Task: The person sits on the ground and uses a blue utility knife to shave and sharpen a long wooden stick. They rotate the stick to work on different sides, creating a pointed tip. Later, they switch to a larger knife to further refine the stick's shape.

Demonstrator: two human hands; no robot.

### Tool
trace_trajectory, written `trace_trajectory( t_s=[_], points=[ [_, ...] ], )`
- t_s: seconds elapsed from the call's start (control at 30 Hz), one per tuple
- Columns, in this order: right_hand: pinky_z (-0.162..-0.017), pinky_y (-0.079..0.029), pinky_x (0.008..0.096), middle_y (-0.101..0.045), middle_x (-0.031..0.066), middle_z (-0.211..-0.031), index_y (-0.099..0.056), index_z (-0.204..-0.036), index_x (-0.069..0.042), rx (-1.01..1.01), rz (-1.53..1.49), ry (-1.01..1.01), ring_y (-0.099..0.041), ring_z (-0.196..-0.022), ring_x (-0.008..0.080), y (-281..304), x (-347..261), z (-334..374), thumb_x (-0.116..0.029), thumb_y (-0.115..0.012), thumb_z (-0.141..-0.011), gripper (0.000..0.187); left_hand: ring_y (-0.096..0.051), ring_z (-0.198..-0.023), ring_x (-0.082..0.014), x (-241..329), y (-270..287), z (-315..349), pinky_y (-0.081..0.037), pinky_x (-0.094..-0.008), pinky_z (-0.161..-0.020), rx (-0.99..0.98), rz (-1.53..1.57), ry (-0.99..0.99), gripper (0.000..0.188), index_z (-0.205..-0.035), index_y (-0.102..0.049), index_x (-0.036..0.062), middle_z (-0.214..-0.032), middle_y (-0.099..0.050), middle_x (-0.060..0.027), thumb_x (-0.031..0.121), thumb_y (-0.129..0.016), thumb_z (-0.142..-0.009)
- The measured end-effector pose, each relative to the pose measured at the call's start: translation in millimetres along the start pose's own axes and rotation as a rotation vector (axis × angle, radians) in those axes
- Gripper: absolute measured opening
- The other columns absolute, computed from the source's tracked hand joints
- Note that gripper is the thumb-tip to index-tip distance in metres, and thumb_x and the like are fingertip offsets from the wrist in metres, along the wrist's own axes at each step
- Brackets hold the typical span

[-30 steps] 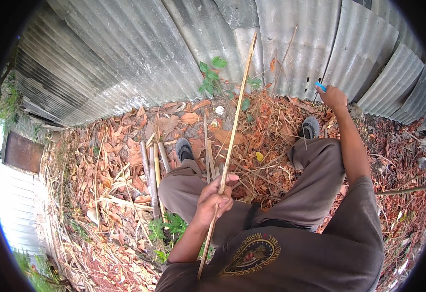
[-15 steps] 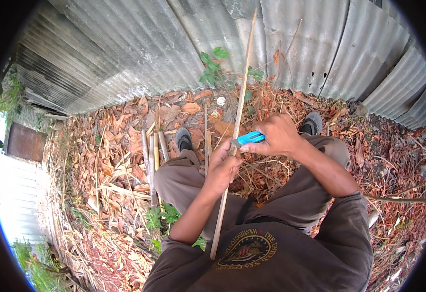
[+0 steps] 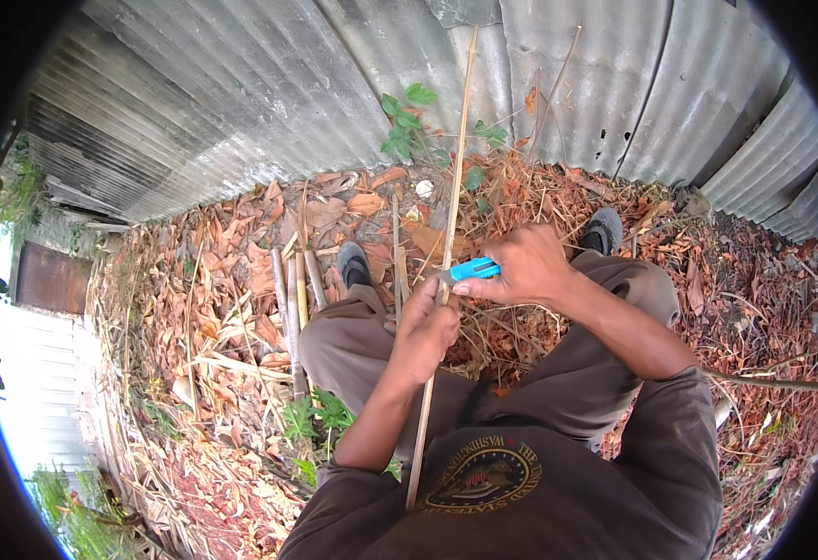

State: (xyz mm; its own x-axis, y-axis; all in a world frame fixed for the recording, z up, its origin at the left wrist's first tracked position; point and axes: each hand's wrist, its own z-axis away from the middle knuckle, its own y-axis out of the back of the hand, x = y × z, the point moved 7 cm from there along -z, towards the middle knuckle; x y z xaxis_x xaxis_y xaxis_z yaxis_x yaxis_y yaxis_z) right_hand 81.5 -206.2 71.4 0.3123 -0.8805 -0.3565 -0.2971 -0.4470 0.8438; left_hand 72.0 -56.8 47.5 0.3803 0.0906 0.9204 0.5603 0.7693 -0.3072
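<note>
A long thin bamboo stick (image 3: 458,140) runs from my lap up toward the corrugated metal wall. My left hand (image 3: 425,331) grips it around its middle, above my knees. My right hand (image 3: 521,266) holds a blue-handled knife (image 3: 472,271) sideways, its tip end touching the stick just above my left hand. The blade itself is hidden where it meets the stick. I sit with both legs in brown trousers stretched out, grey shoes pointing at the wall.
A curved corrugated metal wall (image 3: 241,103) stands close ahead. Dry leaves and twigs (image 3: 213,308) cover the ground. Several cut bamboo pieces (image 3: 292,308) lie left of my left leg. A small green plant (image 3: 409,126) grows at the wall's foot.
My right hand swung in from far out on the right, bringing the blue knife against the stick. My left hand has slid slightly up the stick, which now stands more upright.
</note>
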Motion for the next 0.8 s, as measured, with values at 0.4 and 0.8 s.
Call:
trace_trajectory(
  t_s=[0.4,0.8],
  points=[
    [-0.042,-0.046,0.0422,-0.054,0.0115,-0.046,-0.064,-0.058,-0.009,-0.019,0.022,-0.023,-0.058,-0.042,0.0305,-8,4,2,-0.083,-0.050,-0.070,0.077,-0.034,-0.056,-0.0022,-1,3,15,-0.029,-0.0192,-0.049,0.032,-0.129,0.030,0.042,-0.127,-0.046,0.0027,-0.074,-0.040,0.0054,-0.005,-0.039,-0.086],
    [-0.052,-0.050,0.0449,-0.058,0.0149,-0.050,-0.070,-0.067,-0.005,0.188,0.194,-0.329,-0.063,-0.055,0.0333,51,116,-45,-0.081,-0.045,-0.076,0.080,-0.032,-0.061,-0.0025,8,-17,38,-0.028,-0.0188,-0.054,-0.105,-0.338,0.030,0.042,-0.126,-0.046,0.0042,-0.074,-0.038,0.0052,-0.006,-0.039,-0.086]
  ],
)
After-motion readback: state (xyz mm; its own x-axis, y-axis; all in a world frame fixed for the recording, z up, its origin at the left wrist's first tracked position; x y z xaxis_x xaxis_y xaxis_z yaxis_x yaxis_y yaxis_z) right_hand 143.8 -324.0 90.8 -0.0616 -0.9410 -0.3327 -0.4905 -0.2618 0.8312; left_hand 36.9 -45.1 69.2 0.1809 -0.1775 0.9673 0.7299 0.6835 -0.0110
